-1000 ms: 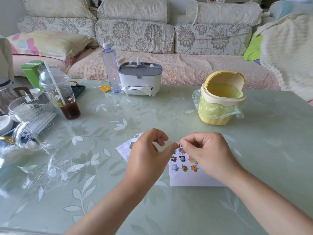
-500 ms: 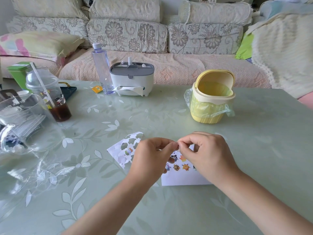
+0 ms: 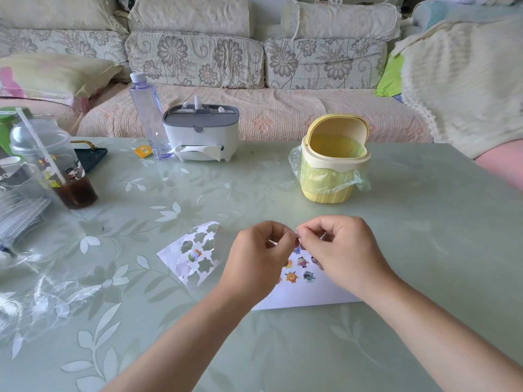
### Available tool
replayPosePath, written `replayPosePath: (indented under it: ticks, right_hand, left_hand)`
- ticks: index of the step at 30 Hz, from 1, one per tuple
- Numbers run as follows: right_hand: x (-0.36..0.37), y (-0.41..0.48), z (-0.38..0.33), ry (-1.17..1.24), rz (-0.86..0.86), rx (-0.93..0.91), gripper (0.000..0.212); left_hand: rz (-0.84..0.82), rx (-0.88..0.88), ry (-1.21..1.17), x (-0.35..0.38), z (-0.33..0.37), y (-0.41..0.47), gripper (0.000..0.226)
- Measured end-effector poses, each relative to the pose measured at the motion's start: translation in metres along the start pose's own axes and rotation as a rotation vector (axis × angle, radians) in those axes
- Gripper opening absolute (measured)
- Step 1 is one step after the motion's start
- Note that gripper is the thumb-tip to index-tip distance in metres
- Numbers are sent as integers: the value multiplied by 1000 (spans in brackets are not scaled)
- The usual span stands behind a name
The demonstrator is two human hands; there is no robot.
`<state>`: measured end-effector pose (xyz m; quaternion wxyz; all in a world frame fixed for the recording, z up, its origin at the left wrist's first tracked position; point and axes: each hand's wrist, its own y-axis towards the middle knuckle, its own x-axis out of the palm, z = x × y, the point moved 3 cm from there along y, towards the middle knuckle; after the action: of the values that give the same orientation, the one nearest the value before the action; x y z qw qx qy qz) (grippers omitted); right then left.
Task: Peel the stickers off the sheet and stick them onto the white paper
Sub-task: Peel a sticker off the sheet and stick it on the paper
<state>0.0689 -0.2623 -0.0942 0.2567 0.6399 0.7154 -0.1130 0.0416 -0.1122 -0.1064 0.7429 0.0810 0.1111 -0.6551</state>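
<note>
Far left of the fingers, a domed cup (image 3: 56, 171) holds a straw and a little dark drink. Beyond them and leftward stand a clear bottle (image 3: 148, 120), its contents unclear, and a tissue box (image 3: 201, 131) with a tissue hanging from its slot. Just left of the left hand (image 3: 254, 261) lies the sheet (image 3: 192, 256), mostly holes, with one sticker (image 3: 194, 255) remaining. Both hands' fingers are curled, and their tips meet, pinching a small piece (image 3: 297, 242) I cannot identify, above the paper (image 3: 305, 292). The right hand (image 3: 342, 253) covers the paper's corner, with stickers (image 3: 291, 277) below the fingertips. Beyond sits a bag-lined bin (image 3: 334, 162), lid tipped back. A second ago the left hand hid most of the sheet; the pinch is unchanged.
</note>
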Motion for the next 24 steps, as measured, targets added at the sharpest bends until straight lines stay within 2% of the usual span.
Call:
replayPosePath:
  ticks: [4,9,14,17,21,24]
  right_hand:
    - [-9,5,5,179,-44,87,17]
    - [-15,9,11,273,16,140,16]
    - [-25,28,13,277,139,150,12]
    - [-42,59,6,174,267,80,13]
    - [-61,116,-7,-181,480,-41,14]
    - [-66,154,-9,-433,480,-31,13]
  left_hand:
    - [-53,28,21,4,2,6,18]
    - [-119,51,-2,11,8,17,16]
    - [-109,16,-90,10,12,30,14]
    - [-77,-10,-116,3,11,38,18]
    - [-63,-35,-172,-3,9,43,21]
    - [-74,-60,-176,-4,5,45,19]
